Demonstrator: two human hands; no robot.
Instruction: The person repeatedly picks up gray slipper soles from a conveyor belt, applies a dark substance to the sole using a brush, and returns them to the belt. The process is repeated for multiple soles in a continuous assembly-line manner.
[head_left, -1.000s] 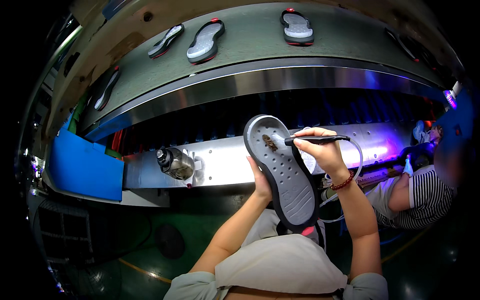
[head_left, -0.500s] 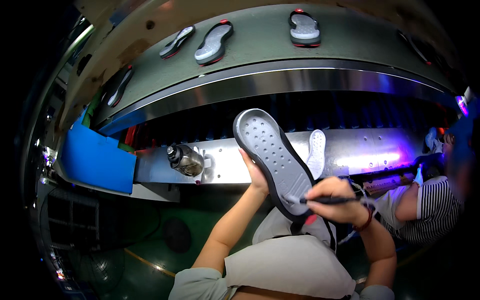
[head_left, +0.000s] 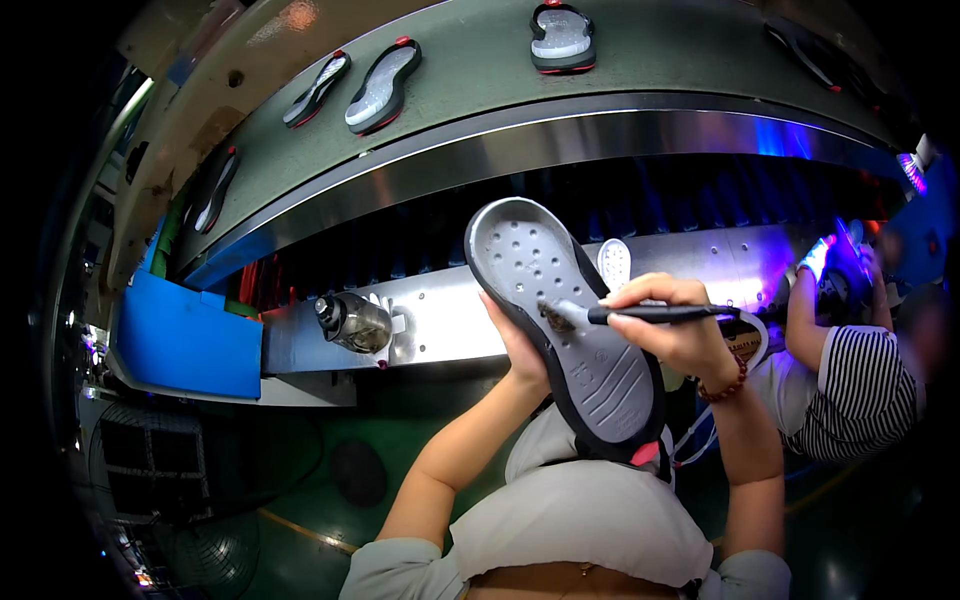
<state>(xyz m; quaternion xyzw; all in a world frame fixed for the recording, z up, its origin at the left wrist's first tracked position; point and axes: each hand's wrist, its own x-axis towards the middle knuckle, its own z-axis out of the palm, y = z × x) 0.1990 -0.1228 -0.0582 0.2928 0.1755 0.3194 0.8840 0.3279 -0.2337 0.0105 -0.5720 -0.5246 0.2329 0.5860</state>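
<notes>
My left hand (head_left: 519, 345) grips a shoe sole (head_left: 610, 385) by its left edge. The sole has a grey, dimpled inner face, a black rim and a red tab at the end nearest my body. It is held tilted, with the grey face up. In my right hand (head_left: 680, 328) is a black-handled brush (head_left: 650, 314), with a pale tube running from its back end. The dark, splayed bristles touch the middle of the grey face, just below the dimples. My left fingertips are hidden behind the sole.
Beyond the sole a green conveyor belt (head_left: 460, 75) carries several similar soles (head_left: 385, 87). On the metal shelf (head_left: 440, 315) below stand a clear dark-capped bottle (head_left: 357, 322) and a white dimpled piece (head_left: 614, 262). A co-worker in a striped sleeve (head_left: 862, 375) is at the right.
The brush has moved from the end of the sole near my body up to its middle. The soles on the belt sit further left and higher in view.
</notes>
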